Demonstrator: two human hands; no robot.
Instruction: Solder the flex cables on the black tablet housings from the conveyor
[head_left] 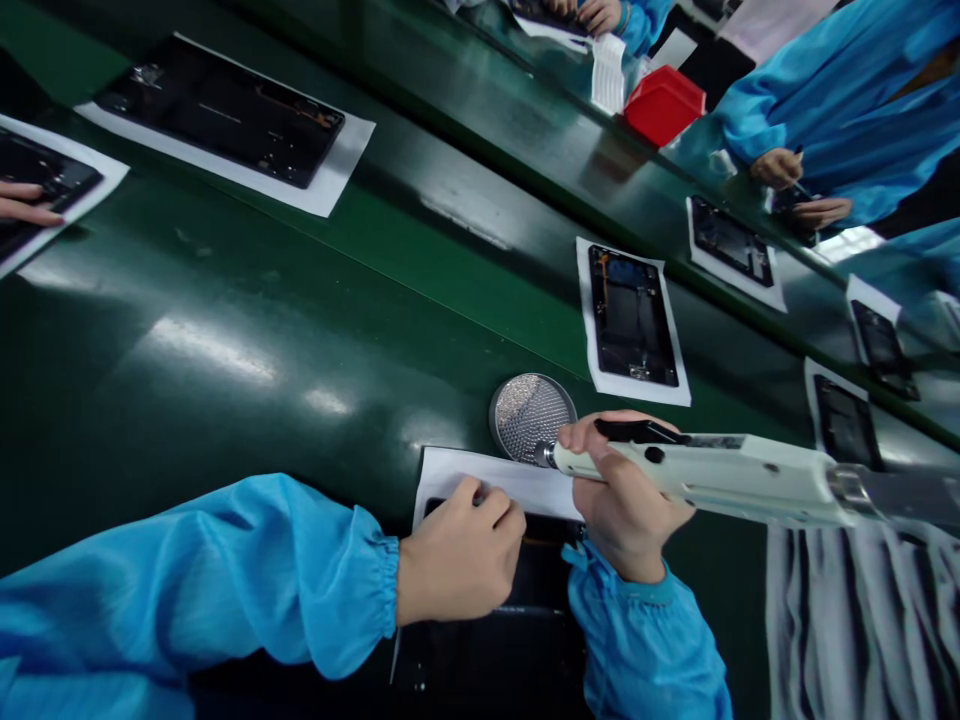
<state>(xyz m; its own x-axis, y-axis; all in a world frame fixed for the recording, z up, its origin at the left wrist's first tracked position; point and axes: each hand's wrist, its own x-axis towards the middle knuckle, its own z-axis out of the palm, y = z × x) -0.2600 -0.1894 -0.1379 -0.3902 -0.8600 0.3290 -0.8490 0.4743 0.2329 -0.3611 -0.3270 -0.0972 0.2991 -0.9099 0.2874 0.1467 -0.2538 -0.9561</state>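
My right hand (630,500) is wrapped round a pale electric screwdriver (750,478), which lies nearly level with its body pointing right. Its bit end reaches the near edge of a round dish of small screws (532,412); whether a screw sits on the bit is hidden. My left hand (469,550) rests over the upper part of a black tablet housing (495,650), its fingers curled inward. What those fingers hold, if anything, I cannot make out. Beneath the housing, white sheet material (487,470) shows at the top.
More black tablet housings on white sheets lie along the green bench, one at the upper left (225,110) and one beyond the dish (634,315). Striped white material (855,620) is at lower right. Across stand a red bin (664,105) and a co-worker in blue sleeves (847,100).
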